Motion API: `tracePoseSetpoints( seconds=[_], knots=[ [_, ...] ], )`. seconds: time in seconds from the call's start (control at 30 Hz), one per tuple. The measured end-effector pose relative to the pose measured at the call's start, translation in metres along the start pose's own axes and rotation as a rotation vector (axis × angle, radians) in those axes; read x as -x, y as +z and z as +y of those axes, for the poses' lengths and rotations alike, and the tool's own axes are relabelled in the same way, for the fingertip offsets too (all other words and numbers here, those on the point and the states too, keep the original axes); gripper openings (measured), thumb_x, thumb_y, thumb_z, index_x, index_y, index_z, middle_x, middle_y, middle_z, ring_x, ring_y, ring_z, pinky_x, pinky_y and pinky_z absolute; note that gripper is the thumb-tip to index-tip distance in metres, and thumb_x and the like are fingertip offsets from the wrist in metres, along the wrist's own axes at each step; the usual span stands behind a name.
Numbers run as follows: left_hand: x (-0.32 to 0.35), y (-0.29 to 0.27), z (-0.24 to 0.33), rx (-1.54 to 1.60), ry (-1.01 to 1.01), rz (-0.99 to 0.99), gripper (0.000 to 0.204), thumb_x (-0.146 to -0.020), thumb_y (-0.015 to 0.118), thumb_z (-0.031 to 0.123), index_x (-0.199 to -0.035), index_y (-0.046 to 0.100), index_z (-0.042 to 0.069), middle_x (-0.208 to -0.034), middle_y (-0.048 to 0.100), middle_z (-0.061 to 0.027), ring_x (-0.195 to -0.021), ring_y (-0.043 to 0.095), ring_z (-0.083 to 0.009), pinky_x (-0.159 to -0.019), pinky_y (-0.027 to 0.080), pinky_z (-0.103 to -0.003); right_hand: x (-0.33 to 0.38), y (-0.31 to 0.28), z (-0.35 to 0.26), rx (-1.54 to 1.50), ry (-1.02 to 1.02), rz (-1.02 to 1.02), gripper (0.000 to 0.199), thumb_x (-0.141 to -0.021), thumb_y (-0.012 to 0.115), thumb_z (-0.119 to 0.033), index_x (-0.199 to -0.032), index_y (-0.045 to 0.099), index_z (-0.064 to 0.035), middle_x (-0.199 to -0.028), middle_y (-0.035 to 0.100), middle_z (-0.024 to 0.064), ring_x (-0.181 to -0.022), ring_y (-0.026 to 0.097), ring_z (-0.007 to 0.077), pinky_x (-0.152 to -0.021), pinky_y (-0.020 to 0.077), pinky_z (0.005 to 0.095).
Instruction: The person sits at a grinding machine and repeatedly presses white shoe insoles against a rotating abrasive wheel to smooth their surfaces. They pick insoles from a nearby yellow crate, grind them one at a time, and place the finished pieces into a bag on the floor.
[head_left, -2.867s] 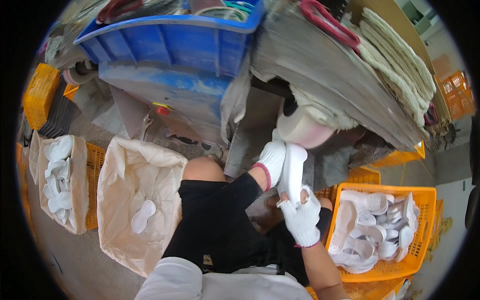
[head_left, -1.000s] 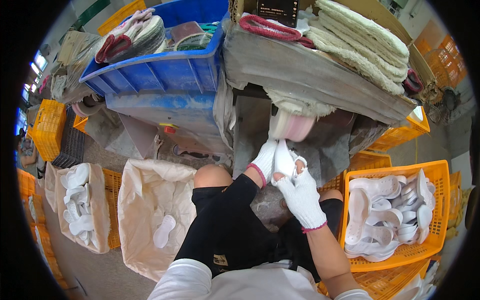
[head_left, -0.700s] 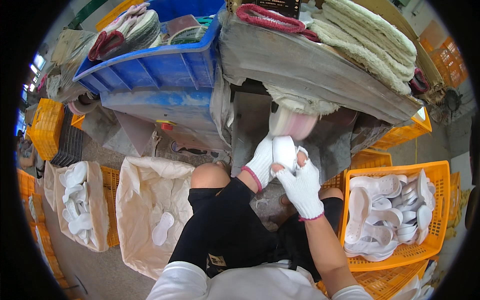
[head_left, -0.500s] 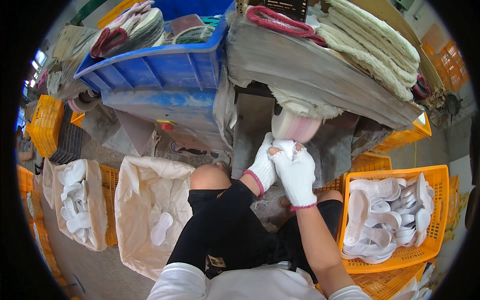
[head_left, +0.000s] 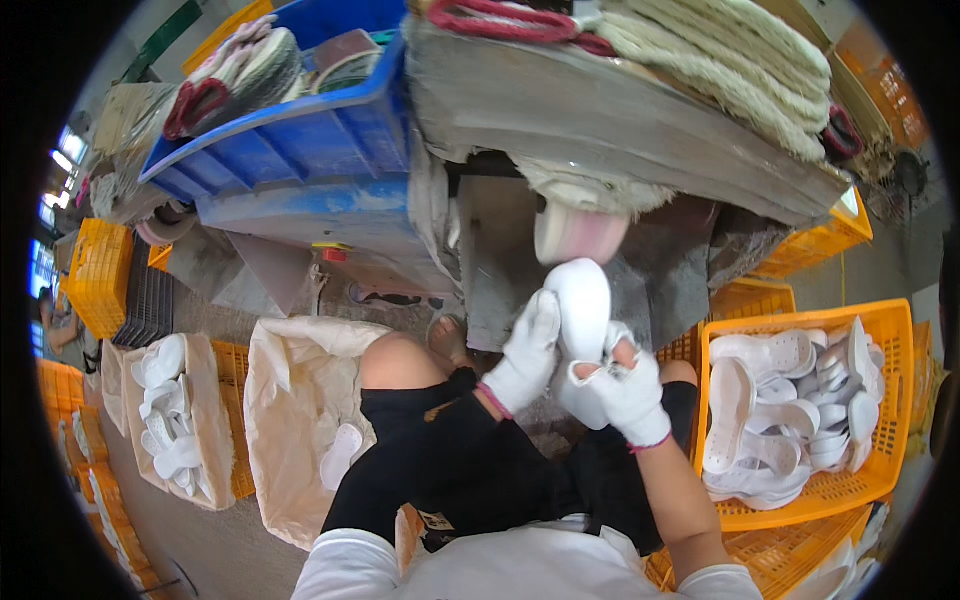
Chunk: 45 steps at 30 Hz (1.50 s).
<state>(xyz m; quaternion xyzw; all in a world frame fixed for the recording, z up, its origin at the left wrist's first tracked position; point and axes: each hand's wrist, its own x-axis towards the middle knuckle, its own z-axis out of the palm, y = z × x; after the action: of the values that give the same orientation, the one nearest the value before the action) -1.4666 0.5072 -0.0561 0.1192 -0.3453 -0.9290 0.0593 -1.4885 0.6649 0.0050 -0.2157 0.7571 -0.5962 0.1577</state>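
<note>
Between my two hands, just below a spinning-looking pale pink and white wheel, is a white shoe sole. One rounded end of it points up toward the wheel; a narrow gap shows between them. My left hand, in a white knit glove with a pink cuff, is closed along the sole's left side. My right hand, gloved too with bare fingertips showing, grips its lower right part. The fingers partly hide the sole's lower end.
At right an orange crate holds many white soles. Left of my knee, a cloth-lined bin contains one sole; farther left stands another lined crate of soles. A blue bin and folded gloves rest above.
Both hands have moved down, away from the wheel, bringing the sole with them. The sole is now largely visible, and the right hand sits lower on it.
</note>
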Motion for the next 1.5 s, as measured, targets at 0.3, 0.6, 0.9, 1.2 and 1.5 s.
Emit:
tracePoseSetpoints(
  seconds=[0.3,0.6,0.9,1.2,1.5],
  knots=[
    [-0.015,-0.006,0.019,0.439,-0.326,0.064,0.075,-0.102,0.044,0.069,-0.133,0.061,0.002,-0.118,0.070,-0.0122,-0.106,0.068,-0.0251,-0.097,0.056,-0.040,0.023,0.009,-0.032,-0.509,0.599,-0.015,0.071,-0.077,0.084,0.000,-0.141,0.053,0.0003,-0.136,0.059,0.0047,-0.125,0.055,0.0163,-0.103,0.0479,0.0298],
    [0.002,0.006,0.052,0.292,-0.290,-0.119,0.081,-0.098,0.042,0.077,-0.132,0.063,0.007,-0.120,0.070,-0.0119,-0.104,0.068,-0.0267,-0.094,0.056,-0.041,0.037,0.019,-0.040,-0.468,0.450,-0.066,0.073,-0.084,0.074,0.011,-0.150,0.046,0.0012,-0.132,0.063,0.0072,-0.118,0.061,0.0169,-0.101,0.0511,0.0311],
    [0.158,-0.018,0.172,-0.455,0.151,0.376,0.055,-0.103,0.059,0.029,-0.145,0.046,-0.004,-0.130,0.063,-0.0183,-0.116,0.063,-0.0316,-0.100,0.054,-0.044,0.127,-0.154,0.094,0.503,0.374,0.826,0.069,-0.080,0.080,-0.018,-0.137,0.050,0.0074,-0.134,0.058,0.0255,-0.120,0.061,0.0376,-0.103,0.0504,0.0416],
    [0.175,-0.027,0.177,-1.043,0.365,0.627,0.046,-0.108,0.051,0.032,-0.142,0.053,0.002,-0.133,0.063,-0.0131,-0.129,0.056,-0.0315,-0.104,0.051,-0.044,0.175,-0.290,0.215,1.047,0.805,0.548,0.054,-0.083,0.076,-0.029,-0.129,0.059,-0.0047,-0.115,0.065,0.0206,-0.107,0.066,0.0391,-0.092,0.0546,0.0461],
    [0.072,0.148,-0.098,-0.456,-0.387,-0.433,0.076,-0.100,0.069,0.030,-0.159,0.027,0.008,-0.152,0.046,-0.0167,-0.138,0.050,-0.0271,-0.113,0.044,-0.041,0.165,-0.161,-0.013,0.614,0.226,0.520,0.059,-0.077,0.080,-0.023,-0.129,0.058,-0.0029,-0.108,0.058,0.0143,-0.101,0.060,0.0304,-0.091,0.0494,0.0411]
  ],
)
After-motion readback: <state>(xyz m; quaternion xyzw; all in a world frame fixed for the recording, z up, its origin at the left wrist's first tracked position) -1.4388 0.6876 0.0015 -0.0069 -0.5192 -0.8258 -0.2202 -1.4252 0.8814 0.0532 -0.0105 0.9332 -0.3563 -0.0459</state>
